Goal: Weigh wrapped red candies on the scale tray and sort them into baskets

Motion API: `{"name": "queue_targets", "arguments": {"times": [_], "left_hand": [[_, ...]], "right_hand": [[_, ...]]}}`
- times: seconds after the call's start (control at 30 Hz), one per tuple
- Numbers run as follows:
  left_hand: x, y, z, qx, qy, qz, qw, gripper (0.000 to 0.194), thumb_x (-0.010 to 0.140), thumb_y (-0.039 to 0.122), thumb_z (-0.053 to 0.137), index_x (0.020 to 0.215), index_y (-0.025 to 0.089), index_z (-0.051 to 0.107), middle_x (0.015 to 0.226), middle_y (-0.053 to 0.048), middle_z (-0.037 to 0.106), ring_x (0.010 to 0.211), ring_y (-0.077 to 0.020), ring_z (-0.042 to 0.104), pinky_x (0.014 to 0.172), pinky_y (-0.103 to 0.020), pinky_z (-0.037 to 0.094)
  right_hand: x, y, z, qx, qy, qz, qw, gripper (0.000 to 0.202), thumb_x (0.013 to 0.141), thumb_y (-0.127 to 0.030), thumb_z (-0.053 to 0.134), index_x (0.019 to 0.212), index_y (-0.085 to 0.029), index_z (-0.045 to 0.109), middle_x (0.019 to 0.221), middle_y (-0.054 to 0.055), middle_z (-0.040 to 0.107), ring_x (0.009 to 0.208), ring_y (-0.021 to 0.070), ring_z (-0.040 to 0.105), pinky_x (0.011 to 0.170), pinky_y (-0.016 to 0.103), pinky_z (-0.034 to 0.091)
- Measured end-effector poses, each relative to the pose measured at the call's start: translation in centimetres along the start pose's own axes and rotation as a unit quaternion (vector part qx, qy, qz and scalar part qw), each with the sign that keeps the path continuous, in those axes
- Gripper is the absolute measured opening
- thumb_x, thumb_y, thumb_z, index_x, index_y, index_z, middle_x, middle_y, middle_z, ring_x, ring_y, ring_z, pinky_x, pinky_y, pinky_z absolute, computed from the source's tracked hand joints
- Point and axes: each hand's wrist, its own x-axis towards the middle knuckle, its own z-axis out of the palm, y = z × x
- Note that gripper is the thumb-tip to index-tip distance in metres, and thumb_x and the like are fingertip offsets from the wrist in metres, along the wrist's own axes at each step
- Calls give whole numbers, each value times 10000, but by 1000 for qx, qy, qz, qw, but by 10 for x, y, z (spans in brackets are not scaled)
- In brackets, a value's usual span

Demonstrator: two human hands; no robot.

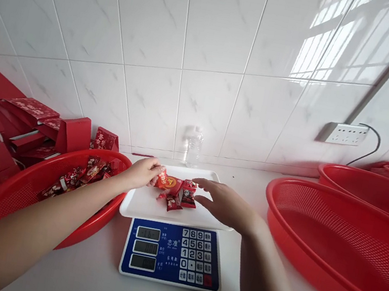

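Observation:
My left hand [147, 172] is closed on the edge of a red packet [172, 182] with a round gold mark, held over the white tray [137, 203] of a digital scale [173, 254]. Small dark-red wrapped snack packets [189, 194] lie together in the middle of that tray. Beside them, on the right, hovers my right hand [222, 203], its fingers apart and its fingertips close to the packets. Whether they touch is hard to see. Faint digits show on the scale's displays.
At left, a red plastic basket [121, 165] holds several wrapped packets, with red gift boxes [74, 135] behind it. Another red basket [315, 227] stands at right. A clear bottle [195, 146] is by the tiled wall, and a power strip [345, 134] hangs on it.

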Motion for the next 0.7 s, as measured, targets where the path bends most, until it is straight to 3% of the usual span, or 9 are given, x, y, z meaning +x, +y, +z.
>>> {"name": "queue_targets", "arguments": {"times": [0.17, 0.33, 0.57, 0.7], "left_hand": [[5, 9, 8, -16, 3, 31, 999, 273, 887, 400, 508, 678, 237, 441, 551, 29, 568, 566, -171, 586, 601, -306, 500], [-7, 5, 5, -4, 9, 57, 998, 288, 885, 479, 479, 731, 235, 467, 658, 2, 614, 647, -178, 611, 647, -309, 510], [-29, -7, 15, 122, 29, 74, 989, 263, 903, 426, 474, 724, 237, 517, 676, 5, 590, 653, -200, 551, 623, -317, 407], [-43, -7, 24, 189, -18, 108, 976, 167, 869, 342, 591, 738, 239, 610, 889, -25, 682, 880, -250, 622, 701, -329, 442]], "right_hand": [[-2, 1, -4, 7, 2, 11, 1000, 450, 969, -311, 504, 1395, -181, 563, 1334, 124, 675, 1184, 316, 643, 979, 483, 510], [-1, 2, -3, 11, 4, 3, 1000, 431, 967, -317, 506, 1377, -208, 580, 1303, 119, 694, 1153, 313, 658, 953, 476, 517], [-1, -4, -3, 26, -7, 5, 1000, 435, 963, -317, 505, 1368, -180, 585, 1279, 121, 704, 1142, 311, 658, 941, 458, 517], [-1, -4, -1, 31, -10, 6, 999, 430, 962, -298, 496, 1367, -187, 588, 1295, 118, 696, 1154, 308, 649, 960, 472, 508]]}}
